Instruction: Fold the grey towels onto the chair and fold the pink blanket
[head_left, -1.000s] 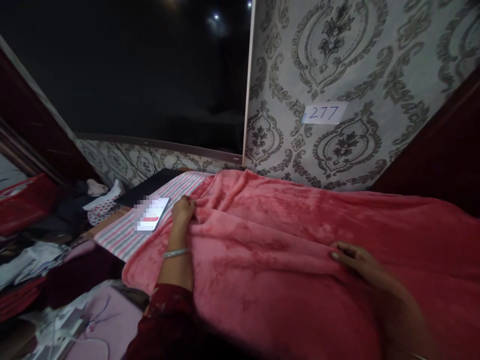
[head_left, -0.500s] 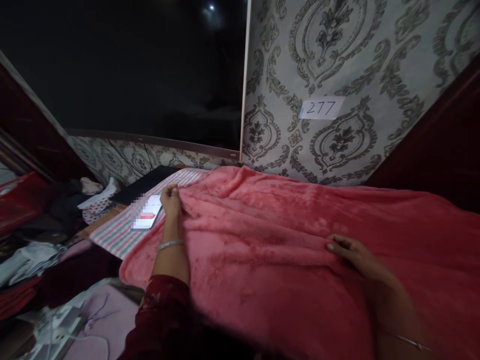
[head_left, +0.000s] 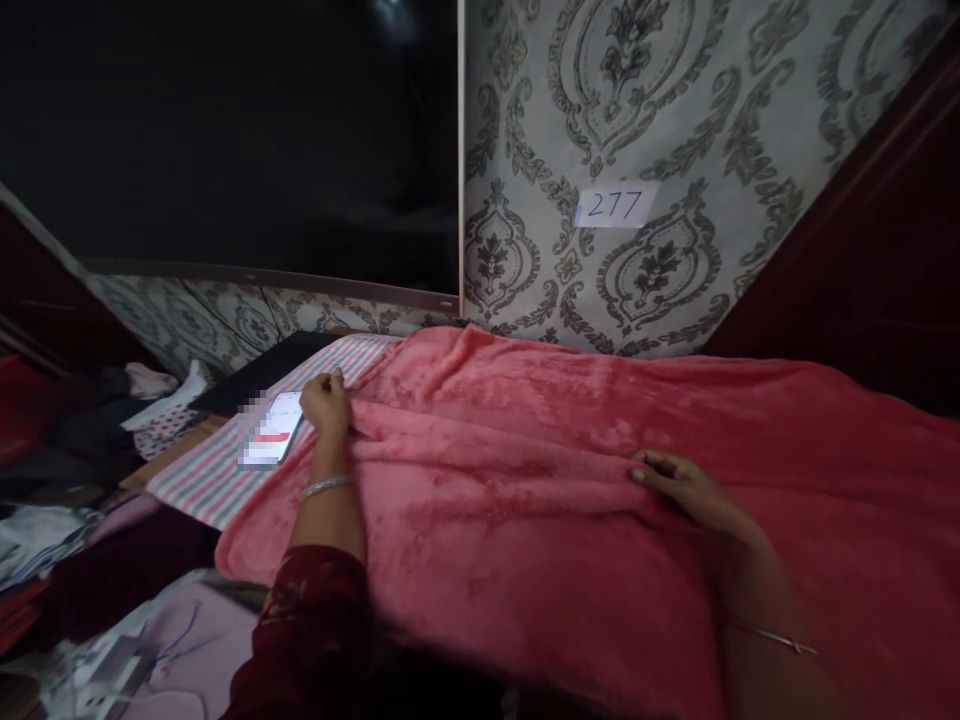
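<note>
The left hand (head_left: 325, 403) pinches the edge of the pink blanket (head_left: 540, 470) spread over the striped sheet (head_left: 225, 470); the right hand (head_left: 679, 485) grips a fold mid-blanket. The phone (head_left: 271, 432) lies just beside the left hand, so a tug could sweep or bury it.

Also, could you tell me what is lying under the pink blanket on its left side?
A striped cloth shows past the pink blanket edge, with a phone on it beside the left hand. How far the cloth runs underneath is covered. The right hand rests on the blanket.
</note>
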